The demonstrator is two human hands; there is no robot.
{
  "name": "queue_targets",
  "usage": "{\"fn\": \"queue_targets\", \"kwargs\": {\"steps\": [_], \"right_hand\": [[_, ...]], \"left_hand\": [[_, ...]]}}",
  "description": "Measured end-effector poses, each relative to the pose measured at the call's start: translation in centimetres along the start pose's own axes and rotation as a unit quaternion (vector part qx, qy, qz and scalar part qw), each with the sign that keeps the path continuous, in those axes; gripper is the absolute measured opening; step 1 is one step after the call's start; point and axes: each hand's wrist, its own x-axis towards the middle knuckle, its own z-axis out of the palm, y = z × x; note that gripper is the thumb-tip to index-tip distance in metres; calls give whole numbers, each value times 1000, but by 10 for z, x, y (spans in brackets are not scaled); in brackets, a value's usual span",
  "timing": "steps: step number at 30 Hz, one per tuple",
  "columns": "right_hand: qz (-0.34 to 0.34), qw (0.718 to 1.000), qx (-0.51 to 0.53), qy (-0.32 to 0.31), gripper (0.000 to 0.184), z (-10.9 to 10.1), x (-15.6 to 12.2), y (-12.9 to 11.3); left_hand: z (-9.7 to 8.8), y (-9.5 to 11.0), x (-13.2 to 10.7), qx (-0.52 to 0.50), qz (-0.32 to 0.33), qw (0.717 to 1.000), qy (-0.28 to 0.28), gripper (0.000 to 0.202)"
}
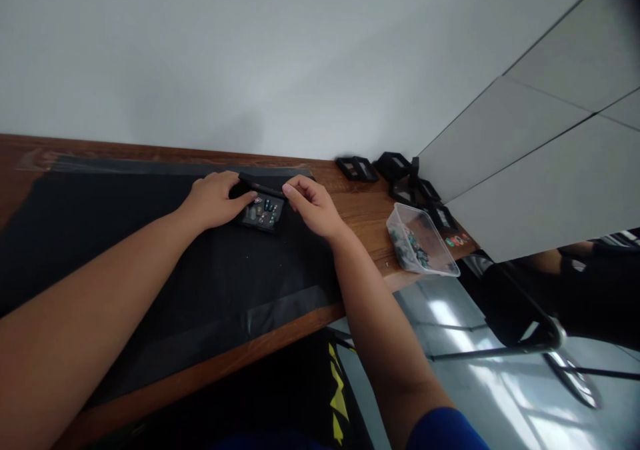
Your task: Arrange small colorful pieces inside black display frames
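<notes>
Centre frame, on a black mat [200, 283]: a small case [260, 228] of shiny pieces [261, 212], its lid [263, 187] raised. Left hand [215, 198] grips the case's left side; right hand [315, 207] pinches the lid's right corner. Lid handling seems in hand, calling next for a steady case.

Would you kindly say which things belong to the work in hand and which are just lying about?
In use:
black box, held by left hand and right hand
shiny pieces inside
dark mat underneath

Apparently lying about:
other black cases
small colourful pieces
clear tub, less certainly
</notes>
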Motion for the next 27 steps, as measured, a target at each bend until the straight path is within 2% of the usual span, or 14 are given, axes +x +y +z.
{"fn": "queue_targets", "kwargs": {"steps": [7,17,27], "right_hand": [[17,1000,-4,-5,68,1,-1,-2],[28,1000,0,-5,59,1,-2,-1],[25,999,-18,8,65,3,-3,-7]], "left_hand": [[-1,2,-2,-6,-7,1000,3,59],[-5,8,-4,6,-11,1000,-15,65],[-2,3,-3,-53,-12,998,20,62]]}}
